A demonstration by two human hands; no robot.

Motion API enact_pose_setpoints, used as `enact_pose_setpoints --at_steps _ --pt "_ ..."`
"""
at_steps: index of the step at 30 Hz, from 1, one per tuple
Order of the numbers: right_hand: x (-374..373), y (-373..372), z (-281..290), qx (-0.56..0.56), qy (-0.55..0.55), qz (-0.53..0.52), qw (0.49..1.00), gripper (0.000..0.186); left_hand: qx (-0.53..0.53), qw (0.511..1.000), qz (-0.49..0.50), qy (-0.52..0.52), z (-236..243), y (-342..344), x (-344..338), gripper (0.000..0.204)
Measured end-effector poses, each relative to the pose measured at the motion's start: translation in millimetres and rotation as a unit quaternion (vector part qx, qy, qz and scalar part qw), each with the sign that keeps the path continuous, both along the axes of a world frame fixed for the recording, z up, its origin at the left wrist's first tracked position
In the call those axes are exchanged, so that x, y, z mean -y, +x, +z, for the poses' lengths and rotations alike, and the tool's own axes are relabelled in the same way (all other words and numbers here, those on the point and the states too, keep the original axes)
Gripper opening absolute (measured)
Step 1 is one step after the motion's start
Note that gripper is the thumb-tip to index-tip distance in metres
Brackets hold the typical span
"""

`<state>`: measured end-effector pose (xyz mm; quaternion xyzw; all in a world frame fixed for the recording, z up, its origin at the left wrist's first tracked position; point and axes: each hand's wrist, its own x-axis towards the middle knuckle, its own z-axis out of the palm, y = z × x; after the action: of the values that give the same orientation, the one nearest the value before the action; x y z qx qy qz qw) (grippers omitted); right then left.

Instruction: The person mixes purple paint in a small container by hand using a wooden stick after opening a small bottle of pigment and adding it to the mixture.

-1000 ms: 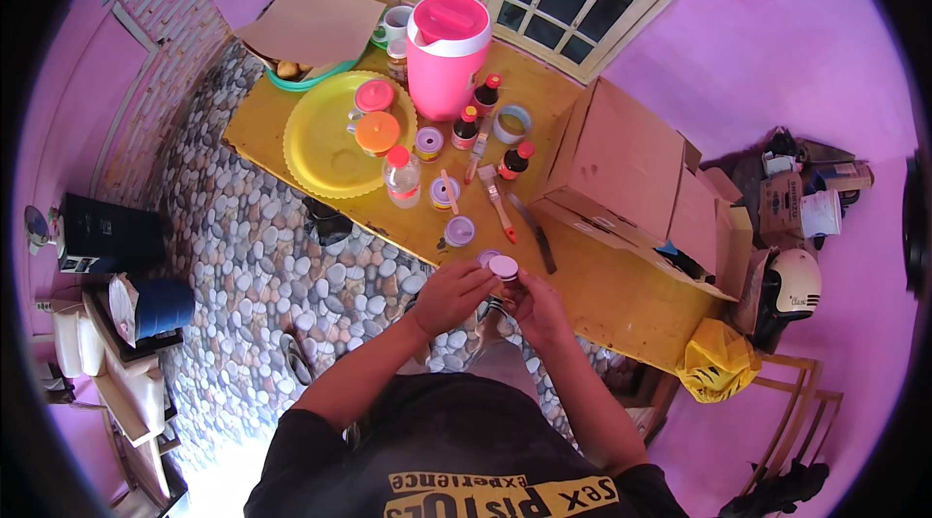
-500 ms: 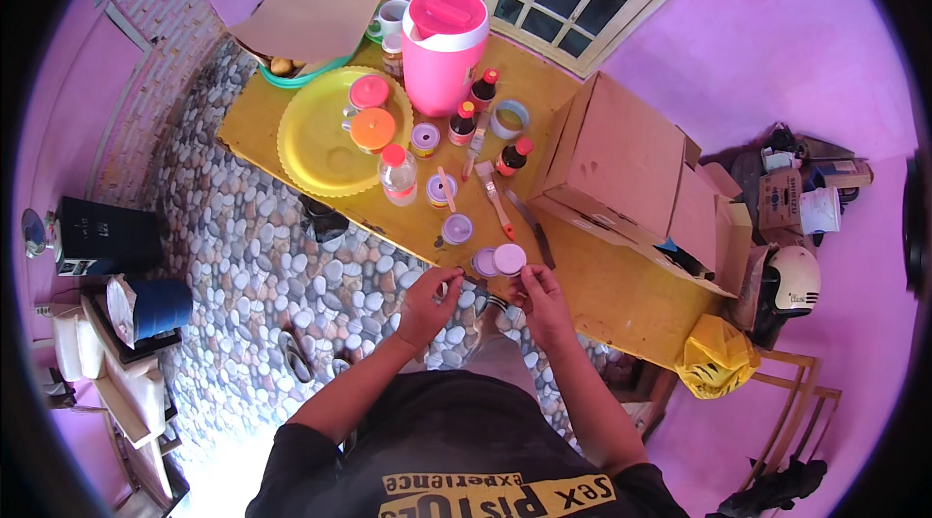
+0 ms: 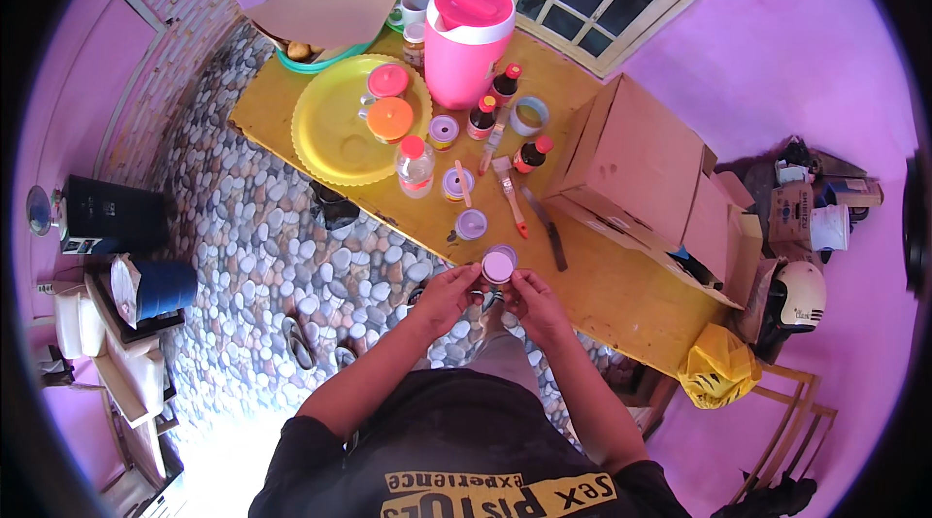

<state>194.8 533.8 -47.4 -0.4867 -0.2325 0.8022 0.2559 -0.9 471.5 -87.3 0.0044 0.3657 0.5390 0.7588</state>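
A round lilac lid (image 3: pixel 498 267) lies over another lilac round piece at the table's front edge, which it mostly covers; whether that piece is a can or a lid I cannot tell. My left hand (image 3: pixel 449 299) pinches the lid's left side, and my right hand (image 3: pixel 536 304) has its fingers closed at the right side. Just beyond is a lilac round lid or can top (image 3: pixel 471 224). Farther back stands a small lilac can (image 3: pixel 452 190) with a wooden stick (image 3: pixel 463 182) across it. A brush with a red-tipped handle (image 3: pixel 510 196) and a dark blade (image 3: pixel 546 230) lie to the right.
A clear red-capped bottle (image 3: pixel 415 168), small dark bottles (image 3: pixel 481 118), a pink jug (image 3: pixel 471 52) and a yellow tray (image 3: pixel 316 139) with two lidded cups stand on the yellow table (image 3: pixel 621 309). Cardboard boxes (image 3: pixel 631 159) fill its right side; a yellow bag (image 3: pixel 718 367) hangs at the corner.
The lid has moved slightly left and now overlaps the other round piece. My left hand has moved right and closed at its side. The view has shifted a little.
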Motion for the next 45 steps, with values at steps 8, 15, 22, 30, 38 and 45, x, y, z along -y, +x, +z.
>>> enact_pose_setpoints --at_steps 8,15,22,30,38,45 --pt "-16 -15 -1 0.000 -0.030 0.049 0.998 0.017 -0.047 0.997 0.054 -0.016 10 -11 10 0.026" --pt "-77 -61 -25 0.306 0.332 0.087 0.888 0.027 -0.142 0.984 0.106 -0.021 16 -38 22 0.026" --pt "-120 -118 -46 0.445 0.388 0.178 0.787 0.040 -0.133 0.977 0.166 -0.011 8 -53 38 0.023" --pt "-125 -121 -55 0.398 0.350 0.163 0.833 0.033 -0.127 0.972 0.195 -0.015 4 -49 45 0.023" --pt "-111 -81 -34 0.130 0.372 0.099 0.914 0.020 -0.114 0.976 0.184 0.011 16 -46 31 0.026" --pt "-67 -18 12 0.212 0.376 0.127 0.893 0.017 -0.155 0.977 0.141 0.029 26 -34 -2 0.027"
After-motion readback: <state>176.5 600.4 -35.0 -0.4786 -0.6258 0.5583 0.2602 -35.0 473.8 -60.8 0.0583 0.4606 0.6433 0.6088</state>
